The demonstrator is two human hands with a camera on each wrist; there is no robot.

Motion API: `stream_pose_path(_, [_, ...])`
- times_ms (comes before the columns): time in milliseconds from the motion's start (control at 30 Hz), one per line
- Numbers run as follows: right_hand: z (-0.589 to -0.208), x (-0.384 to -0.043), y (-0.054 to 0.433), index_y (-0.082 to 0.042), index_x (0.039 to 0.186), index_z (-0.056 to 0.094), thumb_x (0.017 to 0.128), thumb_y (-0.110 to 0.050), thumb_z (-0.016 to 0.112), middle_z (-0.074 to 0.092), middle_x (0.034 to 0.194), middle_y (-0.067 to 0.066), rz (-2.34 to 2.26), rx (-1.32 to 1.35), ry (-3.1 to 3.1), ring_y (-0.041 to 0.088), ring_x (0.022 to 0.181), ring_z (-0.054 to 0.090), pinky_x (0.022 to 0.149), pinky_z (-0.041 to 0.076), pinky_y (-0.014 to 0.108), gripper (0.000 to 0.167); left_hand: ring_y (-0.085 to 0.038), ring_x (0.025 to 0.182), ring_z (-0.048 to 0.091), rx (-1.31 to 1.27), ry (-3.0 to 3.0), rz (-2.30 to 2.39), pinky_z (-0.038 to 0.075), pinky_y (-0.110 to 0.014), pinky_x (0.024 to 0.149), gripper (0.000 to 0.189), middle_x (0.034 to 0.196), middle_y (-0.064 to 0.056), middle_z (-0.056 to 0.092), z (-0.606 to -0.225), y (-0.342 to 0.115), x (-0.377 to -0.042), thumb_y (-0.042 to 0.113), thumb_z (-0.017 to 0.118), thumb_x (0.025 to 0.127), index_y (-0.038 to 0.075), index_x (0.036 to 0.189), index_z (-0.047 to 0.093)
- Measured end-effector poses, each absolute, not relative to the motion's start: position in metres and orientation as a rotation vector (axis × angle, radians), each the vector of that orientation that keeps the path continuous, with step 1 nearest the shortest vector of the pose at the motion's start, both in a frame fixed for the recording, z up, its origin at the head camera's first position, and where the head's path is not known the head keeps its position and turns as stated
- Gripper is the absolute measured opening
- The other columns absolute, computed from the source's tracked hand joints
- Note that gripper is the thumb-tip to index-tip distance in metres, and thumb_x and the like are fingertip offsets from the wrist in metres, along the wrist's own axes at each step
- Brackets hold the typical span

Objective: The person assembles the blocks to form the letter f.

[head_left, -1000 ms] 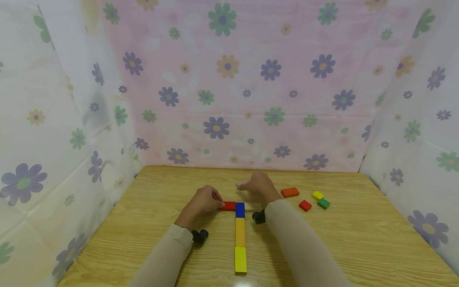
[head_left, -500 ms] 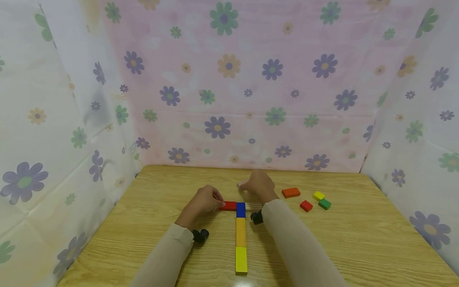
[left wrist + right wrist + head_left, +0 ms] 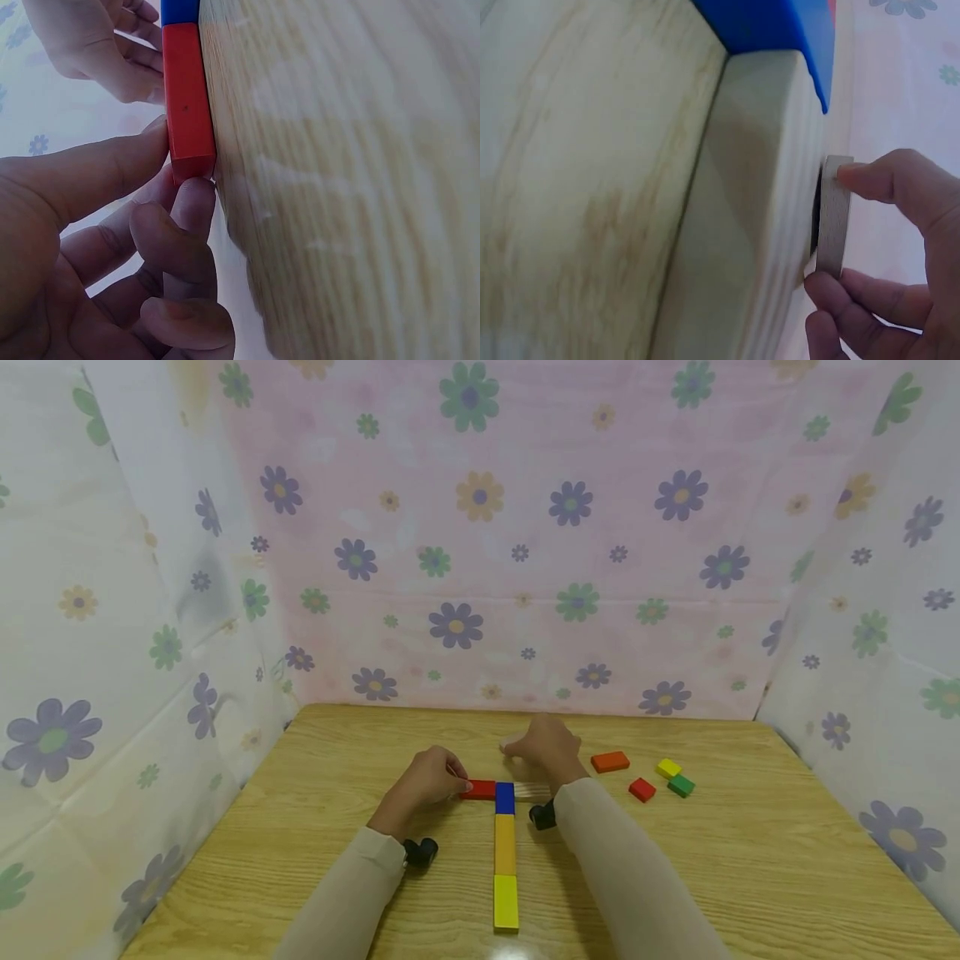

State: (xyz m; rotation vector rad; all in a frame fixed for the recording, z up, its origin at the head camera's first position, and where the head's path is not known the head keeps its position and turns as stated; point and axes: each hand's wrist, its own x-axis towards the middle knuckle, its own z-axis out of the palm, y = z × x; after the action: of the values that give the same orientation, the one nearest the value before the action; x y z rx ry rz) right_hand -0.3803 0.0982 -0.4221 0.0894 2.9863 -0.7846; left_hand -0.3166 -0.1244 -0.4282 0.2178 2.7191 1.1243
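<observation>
My left hand point(image 3: 430, 778) pinches the left end of a long red block point(image 3: 478, 789) lying on the table. In the left wrist view the thumb lies along one side of the red block point(image 3: 187, 97) and a fingertip touches its end. The other end meets a blue block point(image 3: 505, 798). Farther back, my right hand point(image 3: 547, 748) holds a small pale wooden block point(image 3: 834, 217) between thumb and fingers. A second pale ridged block point(image 3: 742, 150) lies against the blue one; my right arm partly covers it in the head view.
Below the blue block, an orange-yellow block point(image 3: 505, 845) and a yellow block point(image 3: 506, 903) continue the line. To the right lie an orange-red block point(image 3: 611, 762), a small red block point(image 3: 642, 790), a small yellow block point(image 3: 668, 768) and a green block point(image 3: 681, 786). Flowered cloth point(image 3: 525, 527) surrounds the table.
The right hand shifts only very slightly, still gripping the pale block. The left hand stays on the red block, and the blocks on the table keep their places.
</observation>
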Motion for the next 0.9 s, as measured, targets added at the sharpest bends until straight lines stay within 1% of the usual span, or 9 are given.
stream_pose_path(200, [-0.419,-0.381,0.104,-0.013,0.059,0.058,0.078,-0.052,0.086,0.044,0.056,-0.002,-0.783,-0.024,2.986,0.021,0.061,0.05,0.076,0.043,0.046,0.052,-0.02,0.076,0.06,0.214,2.72,1.124,0.051,-0.03,0.065,0.01,0.086,-0.002,0.069,-0.427,-0.124,-0.316,0.019,0.081,0.09,0.011,0.088,0.076])
stream_pose_path(267, [-0.418,-0.381,0.107,-0.012,0.065,0.067,0.078,-0.051,0.087,0.055,0.062,-0.003,-0.784,-0.077,3.004,0.019,0.063,0.053,0.072,0.046,0.042,0.046,-0.02,0.077,0.06,0.213,2.719,1.122,0.051,-0.03,0.066,0.01,0.086,-0.003,0.069,-0.427,-0.124,-0.316,0.019,0.082,0.09,0.011,0.089,0.076])
stream_pose_path(333, [-0.417,-0.38,0.109,-0.01,0.078,0.076,0.076,-0.05,0.088,0.067,0.075,-0.002,-0.794,-0.125,3.024,0.016,0.068,0.056,0.068,0.049,0.037,0.042,-0.02,0.077,0.06,0.214,2.722,1.119,0.051,-0.031,0.066,0.01,0.087,-0.003,0.069,-0.428,-0.123,-0.316,0.02,0.082,0.09,0.011,0.09,0.076])
stream_pose_path(467, [-0.415,-0.381,0.117,-0.006,0.084,0.076,0.077,-0.041,0.089,0.063,0.076,-0.001,-0.844,-0.209,2.985,0.015,0.065,0.046,0.059,0.038,0.032,0.038,-0.02,0.077,0.06,0.217,2.72,1.119,0.051,-0.031,0.066,0.011,0.087,-0.003,0.069,-0.428,-0.123,-0.316,0.02,0.082,0.09,0.011,0.091,0.075])
stream_pose_path(567, [-0.415,-0.381,0.125,-0.003,0.092,0.077,0.079,-0.033,0.088,0.065,0.077,-0.001,-0.885,-0.279,2.948,0.016,0.07,0.052,0.063,0.047,0.034,0.034,-0.02,0.077,0.06,0.211,2.715,1.12,0.051,-0.031,0.066,0.011,0.087,-0.003,0.069,-0.428,-0.123,-0.316,0.02,0.082,0.091,0.011,0.091,0.075])
stream_pose_path(633, [-0.416,-0.38,0.129,-0.005,0.11,0.079,0.079,-0.031,0.089,0.076,0.095,0.002,-0.908,-0.313,2.943,0.019,0.087,0.066,0.078,0.058,0.039,0.041,-0.02,0.077,0.061,0.207,2.711,1.12,0.051,-0.031,0.067,0.011,0.088,-0.003,0.069,-0.428,-0.122,-0.315,0.021,0.082,0.091,0.012,0.091,0.075])
stream_pose_path(700, [-0.417,-0.379,0.132,-0.006,0.125,0.074,0.079,-0.029,0.089,0.076,0.112,0.006,-0.948,-0.339,2.924,0.025,0.105,0.069,0.092,0.058,0.046,0.054,-0.02,0.077,0.06,0.203,2.714,1.116,0.051,-0.031,0.067,0.011,0.088,-0.003,0.069,-0.429,-0.122,-0.315,0.021,0.081,0.091,0.012,0.091,0.075])
stream_pose_path(767, [-0.418,-0.379,0.134,-0.006,0.129,0.072,0.08,-0.029,0.089,0.076,0.117,0.009,-0.988,-0.362,2.895,0.028,0.109,0.069,0.094,0.058,0.047,0.057,-0.02,0.078,0.06,0.203,2.717,1.117,0.051,-0.031,0.068,0.011,0.089,-0.003,0.069,-0.429,-0.122,-0.315,0.021,0.082,0.091,0.012,0.091,0.075])
stream_pose_path(900, [-0.423,-0.38,0.134,-0.009,0.127,0.074,0.08,-0.029,0.091,0.077,0.114,0.005,-1.045,-0.42,2.865,0.024,0.105,0.07,0.089,0.059,0.042,0.054,-0.021,0.08,0.06,0.2,2.722,1.115,0.051,-0.032,0.069,0.012,0.09,-0.003,0.069,-0.429,-0.123,-0.316,0.021,0.082,0.091,0.012,0.092,0.075])
